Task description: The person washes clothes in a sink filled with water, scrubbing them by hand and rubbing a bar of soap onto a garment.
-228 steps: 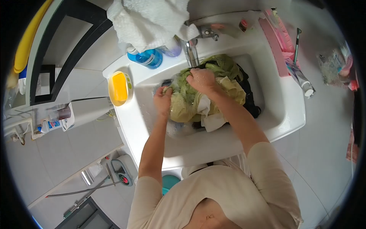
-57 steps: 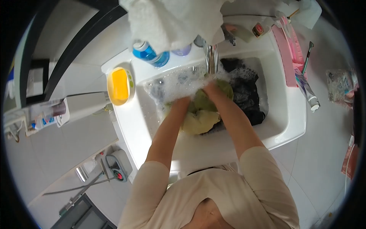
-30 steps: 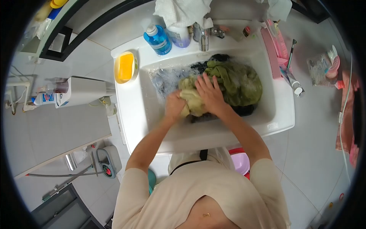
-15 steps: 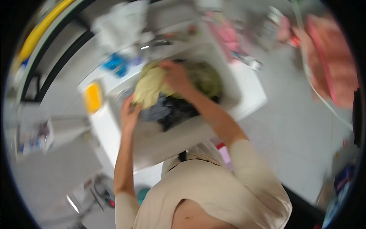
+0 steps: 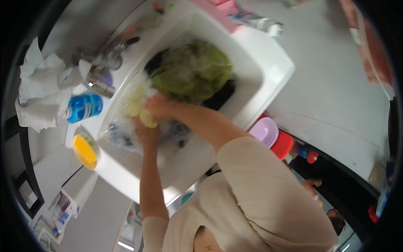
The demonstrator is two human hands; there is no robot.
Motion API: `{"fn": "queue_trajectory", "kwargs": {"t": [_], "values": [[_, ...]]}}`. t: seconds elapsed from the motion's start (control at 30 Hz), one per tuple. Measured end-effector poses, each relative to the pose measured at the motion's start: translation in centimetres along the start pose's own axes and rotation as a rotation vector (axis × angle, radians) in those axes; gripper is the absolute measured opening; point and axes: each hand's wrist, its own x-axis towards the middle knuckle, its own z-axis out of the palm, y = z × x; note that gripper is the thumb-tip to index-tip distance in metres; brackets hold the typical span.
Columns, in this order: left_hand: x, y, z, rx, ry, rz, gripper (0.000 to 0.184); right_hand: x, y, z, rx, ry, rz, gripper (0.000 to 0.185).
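A white sink (image 5: pixel 247 101) holds soapy water and wet clothes. My right hand (image 5: pixel 160 106) is closed on a pale yellow cloth (image 5: pixel 147 119), bunched low in the water. Close below it, my left hand (image 5: pixel 147 132) grips the same cloth, its fingers partly hidden by suds and blur. An olive-green garment (image 5: pixel 195 71) floats in a swollen heap beyond my hands. Dark cloth (image 5: pixel 220 95) shows beside that heap, and grey-blue cloth (image 5: pixel 119 135) lies under the water left of my left hand.
On the sink's left ledge stand a blue bottle (image 5: pixel 85 107), a yellow soap bar (image 5: pixel 85 150) in a dish, and crumpled white paper (image 5: pixel 46 90). The faucet (image 5: pixel 111 56) is at the back left. Purple and red basins (image 5: pixel 265 131) sit right of the sink.
The pale yellow cloth has been gathered from a spread piece into a low bunch. My hands have come together on it. The view has turned and shifted, showing more of the olive-green garment.
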Motion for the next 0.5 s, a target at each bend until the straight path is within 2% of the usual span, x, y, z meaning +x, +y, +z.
{"fn": "queue_trajectory", "kwargs": {"t": [0.07, 0.1, 0.13, 0.2, 0.23, 0.3, 0.33, 0.37, 0.43, 0.47, 0.5], "values": [[2.1, 1.0, -1.9, 0.118, -0.152, 0.153, 0.047, 2.7, 1.3, 1.2, -0.044, -0.146, 0.029, 0.030], [2.6, 0.4, -1.6, 0.280, -0.152, 0.339, 0.040, 3.7, 2.4, 3.3, 0.030, -0.029, 0.025, 0.023], [2.9, 0.0, -1.5, 0.441, -0.159, 0.528, 0.035, 4.5, 3.3, 5.7, 0.145, 0.003, 0.045, 0.023], [4.2, 1.6, -2.6, 0.265, -0.951, -0.053, 0.032, 3.8, 3.0, 4.1, 0.286, -0.134, 0.218, 0.037], [3.3, 0.3, -1.1, 0.355, -0.896, 0.052, 0.031, 4.0, 1.7, 0.5, 0.307, -0.306, 0.303, 0.043], [1.7, -2.0, -1.3, 0.556, -0.646, 0.218, 0.029, 3.6, 2.4, -1.2, 0.635, -0.258, 0.364, 0.061], [1.3, -1.7, -2.3, 0.656, -0.449, 0.286, 0.028, 3.2, 2.7, -1.4, 0.690, -0.115, 0.372, 0.064], [1.4, -0.9, -2.7, 0.740, -0.247, 0.360, 0.028, 2.9, 2.4, -1.2, 0.736, -0.051, 0.472, 0.063], [4.6, 1.9, -3.0, -0.557, 0.144, -0.214, 0.026, 0.9, 1.0, -2.1, 0.819, 0.089, 0.691, 0.060], [5.6, 3.5, -3.6, -1.210, 0.335, -0.500, 0.026, 0.7, 2.1, -2.6, 1.086, -0.043, 0.616, 0.052], [6.2, 5.7, -5.5, -1.180, 0.264, -0.610, 0.025, 0.1, 2.9, -2.0, 1.370, 0.005, 0.560, 0.049]]}}
